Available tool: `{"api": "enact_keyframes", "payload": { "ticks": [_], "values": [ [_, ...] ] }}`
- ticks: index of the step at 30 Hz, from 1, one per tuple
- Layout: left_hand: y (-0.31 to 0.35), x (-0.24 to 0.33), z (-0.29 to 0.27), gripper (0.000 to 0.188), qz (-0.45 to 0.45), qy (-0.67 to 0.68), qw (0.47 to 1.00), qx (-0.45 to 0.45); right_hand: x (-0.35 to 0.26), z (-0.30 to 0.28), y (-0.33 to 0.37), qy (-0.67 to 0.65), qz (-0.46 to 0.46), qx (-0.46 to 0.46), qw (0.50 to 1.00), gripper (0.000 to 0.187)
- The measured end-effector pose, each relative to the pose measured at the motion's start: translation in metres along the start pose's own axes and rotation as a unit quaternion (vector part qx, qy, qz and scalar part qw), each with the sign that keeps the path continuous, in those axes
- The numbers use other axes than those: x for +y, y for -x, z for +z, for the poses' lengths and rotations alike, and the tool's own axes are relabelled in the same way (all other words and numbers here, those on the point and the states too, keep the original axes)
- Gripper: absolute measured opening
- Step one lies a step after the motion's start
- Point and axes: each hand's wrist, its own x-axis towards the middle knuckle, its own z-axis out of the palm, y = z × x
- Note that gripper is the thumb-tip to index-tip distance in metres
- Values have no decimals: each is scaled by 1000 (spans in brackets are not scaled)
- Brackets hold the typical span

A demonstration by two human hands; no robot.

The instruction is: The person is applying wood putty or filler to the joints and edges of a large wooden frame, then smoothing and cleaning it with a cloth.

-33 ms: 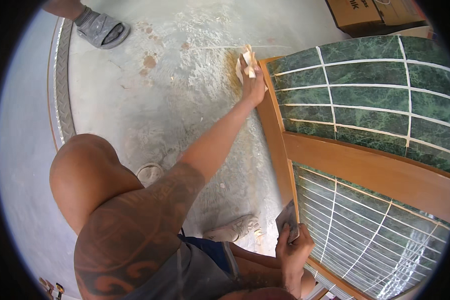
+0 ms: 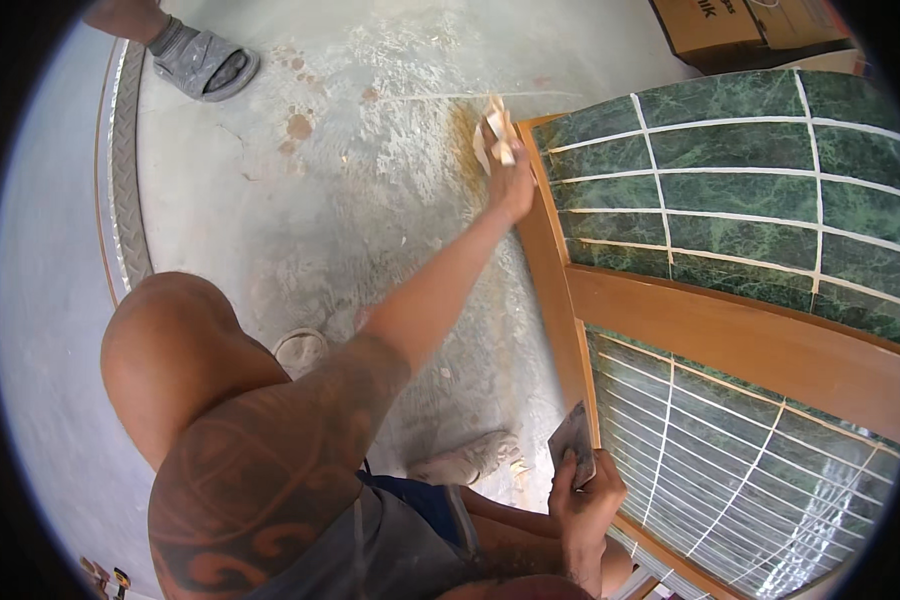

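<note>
My left hand (image 2: 511, 185) reaches out to the far corner of a wooden frame (image 2: 547, 225), its fingers closed on a crumpled cream rag (image 2: 501, 140). The rag lies against the outer side of the frame. Closer to my body, my right hand (image 2: 587, 503) grips a flat grey scraper-like plate (image 2: 572, 445) between thumb and fingers. The plate is tilted up and overlaps the frame's near edge; whether they touch I cannot tell. Inside the frame are green marbled panels (image 2: 740, 195) crossed by white lines, with a wide wooden rail (image 2: 740, 322) between them.
Cardboard boxes (image 2: 715, 30) stand at the far right. Another person's sandalled foot (image 2: 206, 65) is on the stained concrete floor (image 2: 270, 190) at the far left, near a metal tread strip (image 2: 125, 180). My own shoe (image 2: 467, 458) is close to the frame.
My left hand and the rag have shifted slightly toward me along the frame. The plate in my right hand has moved a touch to the left.
</note>
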Motion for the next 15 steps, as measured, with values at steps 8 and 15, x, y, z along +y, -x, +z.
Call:
{"api": "enact_keyframes", "payload": {
  "ticks": [8, 15],
  "values": [
    [14, -27, 14, 88, 198, -72, 977, 29, 13, -1, -3, 11, -23, -32, 999, 6],
    [59, -61, 35, 81, 189, -115, 975, 17, 0, 8, 3, -26, 3, -6, 1000, 13]
  ]
}}
